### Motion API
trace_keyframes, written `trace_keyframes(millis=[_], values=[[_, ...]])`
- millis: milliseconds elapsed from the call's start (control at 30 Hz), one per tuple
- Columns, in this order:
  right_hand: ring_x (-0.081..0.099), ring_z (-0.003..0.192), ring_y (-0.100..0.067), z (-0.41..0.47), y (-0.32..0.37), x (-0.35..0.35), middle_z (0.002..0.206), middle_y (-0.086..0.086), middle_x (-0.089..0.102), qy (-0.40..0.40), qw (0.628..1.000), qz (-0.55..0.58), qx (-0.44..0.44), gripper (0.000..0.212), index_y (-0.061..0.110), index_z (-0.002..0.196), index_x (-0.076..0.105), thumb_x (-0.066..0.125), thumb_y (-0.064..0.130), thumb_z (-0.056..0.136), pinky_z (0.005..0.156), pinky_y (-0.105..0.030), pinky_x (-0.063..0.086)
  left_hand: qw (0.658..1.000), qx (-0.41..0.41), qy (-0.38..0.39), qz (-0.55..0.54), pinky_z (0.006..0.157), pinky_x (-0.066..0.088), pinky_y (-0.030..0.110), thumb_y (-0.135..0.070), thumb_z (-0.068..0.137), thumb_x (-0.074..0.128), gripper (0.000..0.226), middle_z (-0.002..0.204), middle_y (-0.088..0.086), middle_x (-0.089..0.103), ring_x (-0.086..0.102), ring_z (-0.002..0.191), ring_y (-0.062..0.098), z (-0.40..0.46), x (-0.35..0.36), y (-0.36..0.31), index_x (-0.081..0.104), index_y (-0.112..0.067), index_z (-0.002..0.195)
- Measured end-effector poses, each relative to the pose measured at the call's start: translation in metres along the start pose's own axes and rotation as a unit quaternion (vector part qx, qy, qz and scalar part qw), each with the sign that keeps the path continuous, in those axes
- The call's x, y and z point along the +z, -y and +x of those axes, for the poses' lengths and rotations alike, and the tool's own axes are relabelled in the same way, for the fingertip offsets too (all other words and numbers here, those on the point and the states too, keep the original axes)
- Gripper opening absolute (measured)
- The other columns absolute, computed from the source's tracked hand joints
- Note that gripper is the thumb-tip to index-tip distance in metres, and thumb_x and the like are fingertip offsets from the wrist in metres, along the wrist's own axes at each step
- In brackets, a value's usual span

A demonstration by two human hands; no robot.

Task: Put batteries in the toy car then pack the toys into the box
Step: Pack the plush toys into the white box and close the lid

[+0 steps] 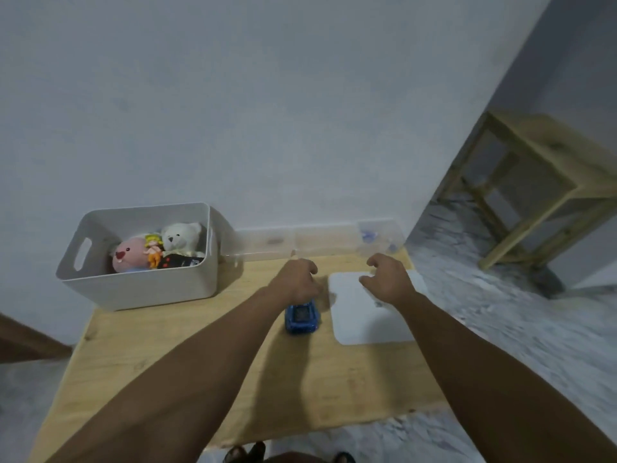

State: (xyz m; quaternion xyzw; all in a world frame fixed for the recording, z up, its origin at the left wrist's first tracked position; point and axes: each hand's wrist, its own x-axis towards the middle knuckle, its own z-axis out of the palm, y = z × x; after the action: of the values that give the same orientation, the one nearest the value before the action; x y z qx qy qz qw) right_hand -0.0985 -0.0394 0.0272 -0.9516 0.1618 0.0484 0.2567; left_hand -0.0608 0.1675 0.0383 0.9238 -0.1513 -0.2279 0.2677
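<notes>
Car (301, 316) sits just under my left hand (298, 278), fingers curled, grip unclear; right hand (387, 278) loosely open, empty, w/ white lid (360, 325) beneath.

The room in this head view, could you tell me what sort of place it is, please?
Probably a plain room in a home: a low wooden table against a bare wall, a marble-patterned floor, and a white bin of soft toys.
</notes>
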Motion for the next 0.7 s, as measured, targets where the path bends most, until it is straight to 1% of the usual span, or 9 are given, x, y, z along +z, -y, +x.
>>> trace_keyframes(millis=[67, 167, 200, 267, 333, 467, 567, 633, 700], values=[[0.056, 0.118, -0.027, -0.003, -0.021, -0.003, 0.127, -0.010, 0.060, 0.005, 1.000, 0.003, 0.018, 0.049, 0.006, 0.125, 0.057, 0.069, 0.020, 0.080, 0.095, -0.031, 0.044, 0.999, -0.017, 0.033, -0.001, 0.092, 0.047, 0.031, -0.025, 0.088, 0.063, 0.052, 0.130, 0.011, 0.059, 0.056, 0.117, 0.026, 0.002, 0.018, -0.013, 0.052, -0.005, 0.134], [0.055, 0.119, -0.026, -0.007, -0.049, -0.007, 0.124, -0.010, 0.062, 0.016, 0.999, -0.003, 0.043, 0.049, 0.006, 0.126, 0.056, 0.069, 0.019, 0.080, 0.093, -0.029, 0.043, 0.996, -0.044, 0.074, -0.006, 0.091, 0.048, 0.035, -0.029, 0.087, 0.068, 0.034, 0.114, 0.010, 0.059, 0.058, 0.111, 0.027, 0.004, 0.043, -0.029, 0.058, -0.008, 0.112], [0.055, 0.118, -0.026, -0.009, -0.058, -0.008, 0.124, -0.010, 0.062, 0.022, 0.998, -0.006, 0.054, 0.051, 0.006, 0.127, 0.054, 0.069, 0.019, 0.081, 0.093, -0.028, 0.043, 0.995, -0.053, 0.081, -0.009, 0.091, 0.048, 0.035, -0.031, 0.087, 0.069, 0.041, 0.117, 0.011, 0.058, 0.057, 0.114, 0.028, 0.005, 0.051, -0.035, 0.056, -0.007, 0.117], [0.055, 0.117, -0.026, -0.011, -0.077, -0.009, 0.124, -0.011, 0.060, 0.037, 0.996, -0.010, 0.080, 0.054, 0.006, 0.130, 0.051, 0.068, 0.020, 0.080, 0.092, -0.029, 0.043, 0.994, -0.071, 0.086, -0.007, 0.081, 0.045, 0.031, -0.035, 0.086, 0.069, 0.059, 0.128, 0.012, 0.054, 0.055, 0.116, 0.027, 0.006, 0.064, -0.045, 0.049, -0.002, 0.131], [0.054, 0.118, -0.029, -0.012, -0.093, -0.010, 0.127, -0.013, 0.056, 0.051, 0.993, -0.019, 0.104, 0.056, 0.006, 0.129, 0.049, 0.067, 0.023, 0.079, 0.093, -0.032, 0.044, 0.991, -0.094, 0.090, -0.014, 0.077, 0.043, 0.029, -0.036, 0.086, 0.069, 0.061, 0.129, 0.013, 0.054, 0.055, 0.114, 0.027, 0.007, 0.077, -0.053, 0.047, -0.001, 0.131], [0.050, 0.121, -0.031, -0.013, -0.117, -0.014, 0.132, -0.015, 0.050, 0.082, 0.987, -0.046, 0.127, 0.062, 0.004, 0.131, 0.044, 0.067, 0.027, 0.079, 0.095, -0.035, 0.043, 0.985, -0.141, 0.086, -0.044, 0.088, 0.047, 0.031, -0.035, 0.086, 0.069, 0.066, 0.133, 0.014, 0.052, 0.054, 0.120, 0.028, 0.009, 0.095, -0.065, 0.042, -0.001, 0.136], [0.051, 0.119, -0.031, -0.012, -0.132, -0.014, 0.129, -0.015, 0.051, 0.100, 0.985, -0.042, 0.135, 0.064, 0.003, 0.129, 0.044, 0.070, 0.030, 0.077, 0.095, -0.037, 0.045, 0.979, -0.170, 0.080, -0.076, 0.095, 0.047, 0.033, -0.035, 0.086, 0.070, 0.071, 0.138, 0.014, 0.048, 0.050, 0.124, 0.029, 0.009, 0.103, -0.069, 0.039, -0.002, 0.140], [0.052, 0.116, -0.030, -0.012, -0.139, -0.013, 0.126, -0.014, 0.053, 0.111, 0.984, -0.030, 0.139, 0.062, 0.002, 0.124, 0.045, 0.071, 0.030, 0.076, 0.093, -0.035, 0.047, 0.975, -0.185, 0.075, -0.096, 0.100, 0.047, 0.036, -0.036, 0.084, 0.071, 0.073, 0.140, 0.015, 0.046, 0.049, 0.125, 0.030, 0.009, 0.107, -0.071, 0.039, -0.002, 0.140], [0.053, 0.116, -0.029, -0.014, -0.143, -0.013, 0.126, -0.014, 0.054, 0.123, 0.982, -0.016, 0.144, 0.057, 0.001, 0.123, 0.047, 0.070, 0.027, 0.078, 0.085, -0.030, 0.045, 0.971, -0.194, 0.073, -0.115, 0.101, 0.046, 0.037, -0.034, 0.084, 0.071, 0.073, 0.141, 0.015, 0.045, 0.048, 0.125, 0.031, 0.008, 0.110, -0.072, 0.040, 0.000, 0.141]])
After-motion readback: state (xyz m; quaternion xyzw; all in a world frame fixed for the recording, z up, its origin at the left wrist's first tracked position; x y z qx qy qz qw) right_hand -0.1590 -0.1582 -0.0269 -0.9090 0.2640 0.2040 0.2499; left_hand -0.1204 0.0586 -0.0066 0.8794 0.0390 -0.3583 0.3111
